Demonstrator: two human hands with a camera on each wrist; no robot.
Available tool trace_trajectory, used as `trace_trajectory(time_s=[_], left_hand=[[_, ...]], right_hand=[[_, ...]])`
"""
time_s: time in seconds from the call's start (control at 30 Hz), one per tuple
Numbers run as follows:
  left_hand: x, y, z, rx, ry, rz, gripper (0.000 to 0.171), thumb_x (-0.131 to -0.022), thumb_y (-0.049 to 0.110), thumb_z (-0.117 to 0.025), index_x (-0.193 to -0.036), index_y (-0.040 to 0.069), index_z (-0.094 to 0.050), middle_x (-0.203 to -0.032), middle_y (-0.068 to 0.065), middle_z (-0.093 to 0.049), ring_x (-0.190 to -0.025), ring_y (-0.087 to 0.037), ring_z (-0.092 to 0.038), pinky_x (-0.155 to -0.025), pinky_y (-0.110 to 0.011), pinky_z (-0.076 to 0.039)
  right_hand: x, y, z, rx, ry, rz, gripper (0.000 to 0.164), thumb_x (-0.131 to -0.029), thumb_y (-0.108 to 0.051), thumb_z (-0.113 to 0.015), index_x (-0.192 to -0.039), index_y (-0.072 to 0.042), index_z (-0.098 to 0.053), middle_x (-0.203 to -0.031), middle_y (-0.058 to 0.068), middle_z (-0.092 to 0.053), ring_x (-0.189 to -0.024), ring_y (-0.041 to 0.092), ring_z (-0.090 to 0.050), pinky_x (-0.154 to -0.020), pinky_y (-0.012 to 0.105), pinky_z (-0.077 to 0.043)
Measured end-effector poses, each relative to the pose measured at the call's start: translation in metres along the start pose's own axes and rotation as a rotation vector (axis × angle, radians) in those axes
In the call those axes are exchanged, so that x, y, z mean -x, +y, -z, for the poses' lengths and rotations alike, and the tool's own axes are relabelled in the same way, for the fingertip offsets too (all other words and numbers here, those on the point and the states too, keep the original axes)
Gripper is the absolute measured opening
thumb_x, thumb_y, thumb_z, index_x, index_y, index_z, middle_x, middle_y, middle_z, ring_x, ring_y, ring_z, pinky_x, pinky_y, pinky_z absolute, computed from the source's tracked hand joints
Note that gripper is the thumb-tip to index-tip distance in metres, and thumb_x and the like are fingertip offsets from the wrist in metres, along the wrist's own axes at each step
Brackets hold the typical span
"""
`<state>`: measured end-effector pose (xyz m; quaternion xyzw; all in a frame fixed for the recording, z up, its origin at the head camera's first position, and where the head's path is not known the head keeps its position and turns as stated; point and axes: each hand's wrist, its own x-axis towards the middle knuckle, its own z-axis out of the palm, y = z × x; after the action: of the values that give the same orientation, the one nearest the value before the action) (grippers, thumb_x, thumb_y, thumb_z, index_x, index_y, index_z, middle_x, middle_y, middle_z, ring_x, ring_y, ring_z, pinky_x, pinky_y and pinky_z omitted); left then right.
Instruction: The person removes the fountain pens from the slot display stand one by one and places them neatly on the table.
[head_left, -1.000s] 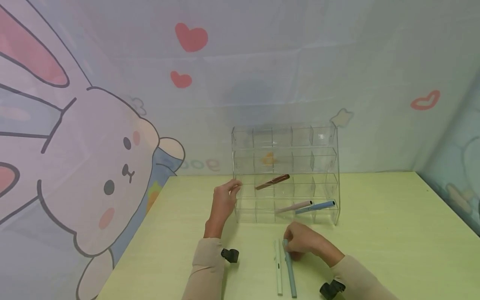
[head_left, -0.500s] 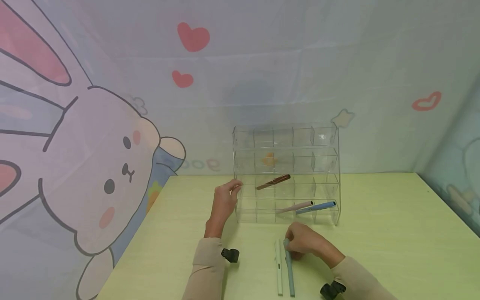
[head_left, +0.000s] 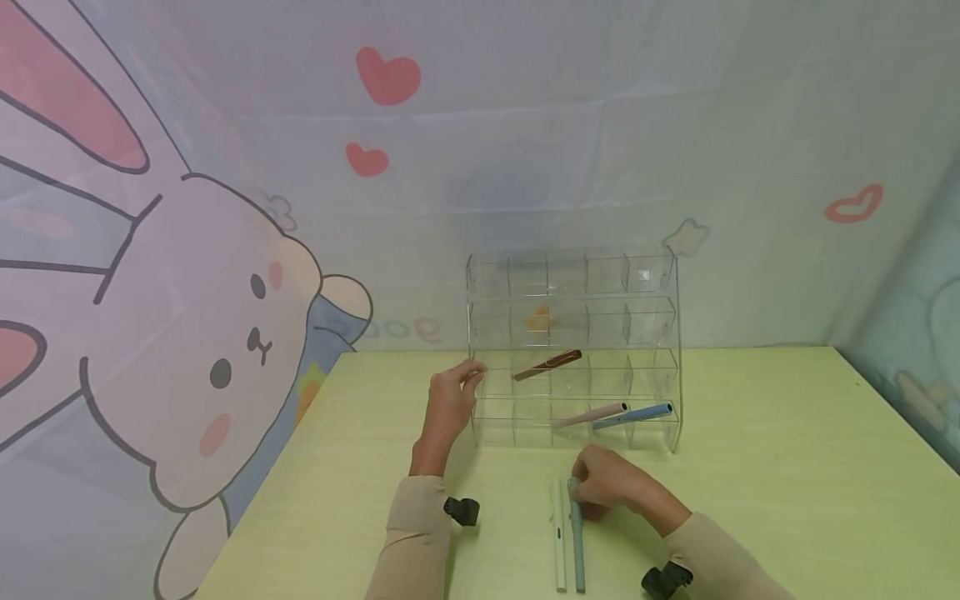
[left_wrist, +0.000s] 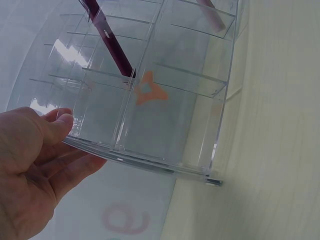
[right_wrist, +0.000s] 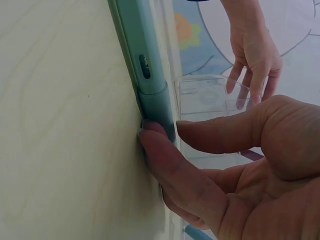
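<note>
A clear acrylic rack (head_left: pixel 606 321) with tiers of compartments stands at the back of the table. My left hand (head_left: pixel 448 404) holds its left side edge, thumb on one face and fingers on the other, as the left wrist view shows. In front of the rack my right hand (head_left: pixel 609 479) pinches the far end of a teal pen (head_left: pixel 577 542) between thumb and fingers. That pen (right_wrist: pixel 150 55) lies along the table surface in the right wrist view. Close beside it on the left lies a pale green pen (head_left: pixel 559 550), nearly parallel.
A dark red pen (head_left: pixel 547 365) leans in the rack's second tier from the bottom. Across the lowest tier slant a pink pen (head_left: pixel 600 412) and a blue pen (head_left: pixel 637 415). Behind the table (head_left: pixel 780 467) hangs a printed cloth (head_left: pixel 675 125).
The near end of the teal pen has swung slightly left, closer in line with the pale green pen. My left hand keeps its hold on the rack.
</note>
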<state>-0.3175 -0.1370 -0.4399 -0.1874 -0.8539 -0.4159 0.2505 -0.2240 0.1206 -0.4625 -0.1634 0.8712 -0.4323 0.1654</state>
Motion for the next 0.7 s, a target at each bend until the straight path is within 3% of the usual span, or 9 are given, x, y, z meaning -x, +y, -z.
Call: trace_trajectory(time_s=[0.1, 0.2, 0.23, 0.27, 0.33, 0.53, 0.7], left_hand=[[0.000, -0.001, -0.001, 0.000, 0.005, -0.008, 0.012, -0.096, 0.003, -0.065, -0.102, 0.004, -0.075, -0.106, -0.017, -0.074, -0.104, -0.036, -0.069, -0.079, -0.047, -0.058], [0.000, -0.002, -0.002, -0.002, 0.010, -0.011, 0.011, -0.096, 0.002, -0.066, -0.102, 0.004, -0.075, -0.105, -0.017, -0.074, -0.104, -0.036, -0.069, -0.081, -0.048, -0.057], [0.000, -0.002, -0.002, -0.002, 0.011, -0.011, 0.011, -0.095, 0.002, -0.066, -0.102, 0.004, -0.075, -0.105, -0.017, -0.074, -0.104, -0.036, -0.069, -0.082, -0.048, -0.057], [0.000, -0.003, -0.002, 0.000, 0.009, -0.005, 0.011, -0.095, 0.003, -0.066, -0.102, 0.005, -0.075, -0.105, -0.016, -0.074, -0.104, -0.036, -0.069, -0.082, -0.048, -0.057], [0.000, -0.003, -0.003, -0.002, 0.011, -0.008, 0.011, -0.095, 0.002, -0.066, -0.102, 0.005, -0.075, -0.104, -0.016, -0.074, -0.105, -0.036, -0.069, -0.083, -0.048, -0.057], [-0.002, -0.004, -0.004, -0.018, 0.021, -0.041, 0.010, -0.094, 0.001, -0.067, -0.100, 0.003, -0.075, -0.102, -0.017, -0.074, -0.101, -0.034, -0.070, -0.081, -0.047, -0.058], [-0.002, -0.004, -0.003, -0.017, 0.016, -0.016, 0.011, -0.094, 0.001, -0.067, -0.101, 0.004, -0.075, -0.104, -0.017, -0.074, -0.102, -0.035, -0.070, -0.078, -0.045, -0.058]], right_hand=[[-0.001, 0.001, 0.002, 0.022, 0.001, 0.007, 0.045, -0.077, 0.009, -0.061, -0.062, -0.016, -0.028, -0.052, -0.004, -0.037, -0.048, 0.010, -0.045, -0.048, 0.026, -0.032], [0.002, 0.000, 0.006, 0.019, 0.033, -0.001, 0.020, -0.084, 0.004, -0.064, -0.071, -0.002, -0.051, -0.070, 0.002, -0.050, -0.058, 0.014, -0.052, -0.051, 0.030, -0.042], [0.003, -0.002, 0.008, -0.003, 0.038, -0.010, 0.009, -0.087, 0.003, -0.064, -0.082, 0.005, -0.057, -0.078, 0.006, -0.053, -0.061, 0.016, -0.054, -0.053, 0.032, -0.047], [0.005, -0.004, 0.010, -0.029, 0.043, -0.016, 0.013, -0.089, 0.001, -0.064, -0.097, 0.011, -0.060, -0.088, 0.010, -0.056, -0.066, 0.019, -0.059, -0.057, 0.036, -0.052], [0.011, -0.010, 0.017, -0.081, 0.057, -0.013, 0.040, -0.094, -0.003, -0.063, -0.127, 0.016, -0.052, -0.107, 0.018, -0.057, -0.078, 0.025, -0.065, -0.067, 0.041, -0.058], [0.021, -0.028, 0.042, -0.156, 0.107, 0.065, 0.041, -0.100, -0.005, -0.057, -0.134, 0.015, -0.047, -0.111, 0.020, -0.055, -0.084, 0.029, -0.065, -0.067, 0.039, -0.059], [0.021, -0.033, 0.050, -0.158, 0.243, 0.163, 0.036, -0.101, -0.006, -0.056, -0.133, 0.010, -0.051, -0.114, 0.020, -0.056, -0.091, 0.034, -0.065, -0.071, 0.036, -0.059]])
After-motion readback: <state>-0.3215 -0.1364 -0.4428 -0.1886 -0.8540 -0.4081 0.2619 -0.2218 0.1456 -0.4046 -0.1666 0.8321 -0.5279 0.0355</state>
